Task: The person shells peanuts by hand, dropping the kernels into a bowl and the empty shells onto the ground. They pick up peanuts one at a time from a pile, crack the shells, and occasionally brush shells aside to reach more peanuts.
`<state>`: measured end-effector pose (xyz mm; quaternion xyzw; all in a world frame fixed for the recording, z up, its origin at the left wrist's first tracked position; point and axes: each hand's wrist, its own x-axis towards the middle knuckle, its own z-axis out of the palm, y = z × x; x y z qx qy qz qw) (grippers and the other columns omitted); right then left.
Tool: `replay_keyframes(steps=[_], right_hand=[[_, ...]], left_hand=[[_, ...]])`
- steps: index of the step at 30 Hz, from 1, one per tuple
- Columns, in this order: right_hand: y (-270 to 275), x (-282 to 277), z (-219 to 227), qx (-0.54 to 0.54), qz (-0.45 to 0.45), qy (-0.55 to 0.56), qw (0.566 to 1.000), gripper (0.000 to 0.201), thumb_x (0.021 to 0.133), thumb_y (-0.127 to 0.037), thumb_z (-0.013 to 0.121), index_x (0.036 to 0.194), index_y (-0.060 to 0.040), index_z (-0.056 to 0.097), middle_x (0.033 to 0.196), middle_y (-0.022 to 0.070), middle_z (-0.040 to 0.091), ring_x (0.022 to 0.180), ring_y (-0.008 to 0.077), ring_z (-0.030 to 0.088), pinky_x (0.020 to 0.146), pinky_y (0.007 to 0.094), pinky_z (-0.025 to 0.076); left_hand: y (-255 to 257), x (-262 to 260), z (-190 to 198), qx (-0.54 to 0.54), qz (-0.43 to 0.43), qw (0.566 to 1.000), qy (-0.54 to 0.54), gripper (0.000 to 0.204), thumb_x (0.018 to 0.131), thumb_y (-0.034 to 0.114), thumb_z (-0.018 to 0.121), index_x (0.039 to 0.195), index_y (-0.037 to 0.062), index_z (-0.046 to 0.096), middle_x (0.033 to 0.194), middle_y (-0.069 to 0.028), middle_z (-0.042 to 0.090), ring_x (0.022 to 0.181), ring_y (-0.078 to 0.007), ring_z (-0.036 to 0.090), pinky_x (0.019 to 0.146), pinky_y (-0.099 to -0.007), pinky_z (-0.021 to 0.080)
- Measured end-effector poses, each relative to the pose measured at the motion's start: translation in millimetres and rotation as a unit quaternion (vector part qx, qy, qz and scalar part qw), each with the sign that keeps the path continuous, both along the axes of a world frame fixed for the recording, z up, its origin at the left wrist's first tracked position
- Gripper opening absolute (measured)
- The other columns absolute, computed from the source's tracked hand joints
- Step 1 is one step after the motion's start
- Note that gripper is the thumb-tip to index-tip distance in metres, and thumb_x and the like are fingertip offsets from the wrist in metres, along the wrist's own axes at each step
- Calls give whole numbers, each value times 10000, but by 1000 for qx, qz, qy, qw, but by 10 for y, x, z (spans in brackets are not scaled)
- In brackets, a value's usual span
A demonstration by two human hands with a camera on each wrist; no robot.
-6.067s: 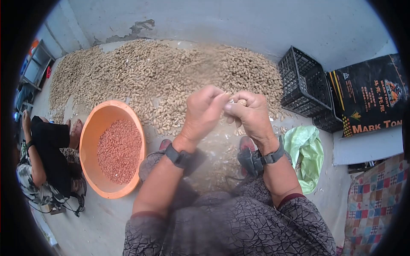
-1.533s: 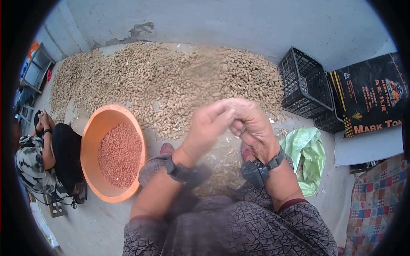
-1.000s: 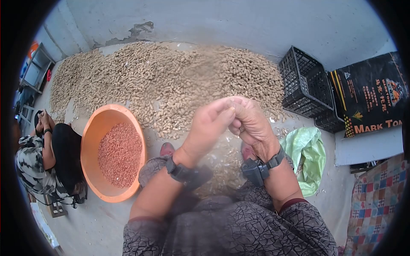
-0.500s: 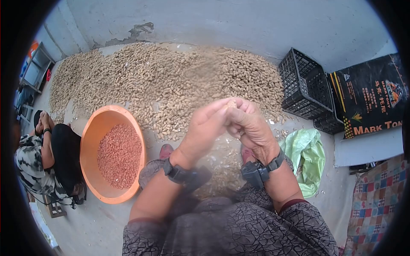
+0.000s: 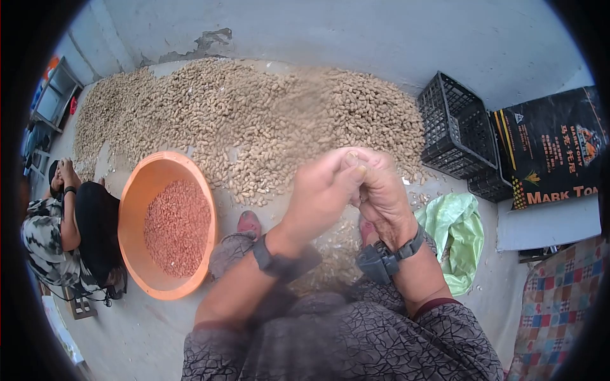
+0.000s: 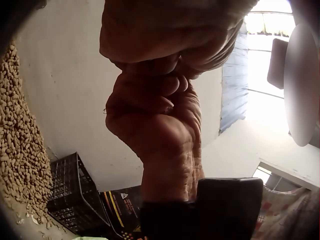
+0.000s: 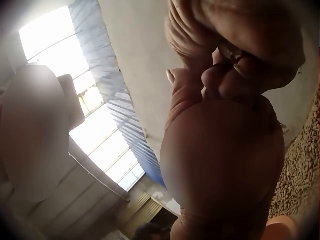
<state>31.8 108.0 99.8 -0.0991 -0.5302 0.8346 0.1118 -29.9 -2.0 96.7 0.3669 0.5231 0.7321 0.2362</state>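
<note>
**Two hands pressed together above the peanut heap**

Item in hand: hidden. The left hand (image 5: 321, 193) and right hand (image 5: 381, 190) meet fingertip to fingertip at chest height, above the person's lap. Fingers of both are curled inward and pressed against each other. Whatever sits between them is covered by the fingers in all three views, so what they pinch cannot be told.

Hands: two, each with a dark wrist strap (image 5: 270, 255). The left forearm rises from lower left, the right from lower right, with wrists bent toward each other. In the left wrist view the right hand (image 6: 160, 125) shows its knuckles folded under the left hand's fingers (image 6: 170, 30).

Feet: two red shoe tips (image 5: 248, 222) on the floor below the hands.

Basin: one, an orange basin (image 5: 136, 190), left of the hands, holding a layer of shelled red kernels (image 5: 176, 225).

Heap: one broad spread of unshelled peanuts (image 5: 241, 120), beyond the hands, against the wall.

Crates: two black crates (image 5: 454, 130), right of the heap.

Sack: one black printed sack (image 5: 553, 152), beside the crates.

Bag: one green plastic bag (image 5: 454, 232), right of the right hand.

Other person: one, seated at far left (image 5: 70, 235).
</note>
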Motion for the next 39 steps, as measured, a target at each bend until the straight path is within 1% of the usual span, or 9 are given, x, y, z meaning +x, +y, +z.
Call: replay_keyframes(steps=[7,14,17,20,25,34,35,37,39], right_hand=[[25,-56,-61,13,-35,-27,999,227,836,-207,621,826,19,644,585,20,531,469,63,449,414,202,322],[4,-87,-116,3,-26,-20,999,216,833,-198,623,800,15,637,551,20,509,447,66,436,399,207,305],[0,-120,-123,12,-36,-18,999,207,830,-189,626,784,12,630,529,22,496,431,70,422,388,214,298],[60,-108,-74,2,-22,-33,999,204,835,-184,622,768,9,617,515,21,484,417,76,413,380,216,293],[157,-78,-58,-54,48,-30,997,267,844,-251,645,744,-10,591,523,-14,476,435,45,400,386,189,285],[122,-27,-20,31,76,12,997,253,823,-254,679,795,-11,613,606,-34,496,482,22,389,406,183,275],[109,-22,-4,31,77,12,997,253,823,-254,679,795,-11,613,606,-34,496,482,22,389,406,183,275],[47,-14,82,12,56,-7,998,248,823,-237,680,846,4,627,597,-38,491,482,21,382,412,180,264],[34,-16,34,20,44,-13,999,235,825,-218,672,865,9,629,598,-41,493,481,19,377,415,178,261]], left_hand=[[58,-20,-107,2,-1,999,-48,259,953,245,496,868,14,577,679,-6,551,610,-74,507,571,-208,413],[50,6,-169,-17,17,998,-55,269,959,242,482,856,11,574,683,-12,554,618,-77,504,577,-212,416],[54,-25,-203,15,13,998,-51,188,933,128,481,951,-10,607,685,16,543,614,-49,497,553,-200,423],[48,-44,-157,-5,-8,999,-51,266,974,212,437,887,3,576,701,-16,554,625,-72,501,584,-210,411],[34,-39,-76,52,-85,975,-200,286,974,159,383,1112,-38,538,773,-30,566,645,-63,504,593,-194,414],[27,-25,-112,49,-59,971,-227,405,984,258,406,1213,-66,487,803,-26,575,661,-55,509,573,-181,402],[8,-24,-90,49,-58,971,-227,405,984,258,406,1213,-66,487,803,-26,575,661,-55,509,573,-181,402],[-41,-24,-6,-5,-39,996,-82,464,983,328,406,1206,-70,490,753,-18,562,609,-40,474,528,-164,357],[-5,-5,-75,13,-29,996,-85,485,978,350,411,1202,-72,494,737,-9,552,584,-29,441,513,-160,332]])
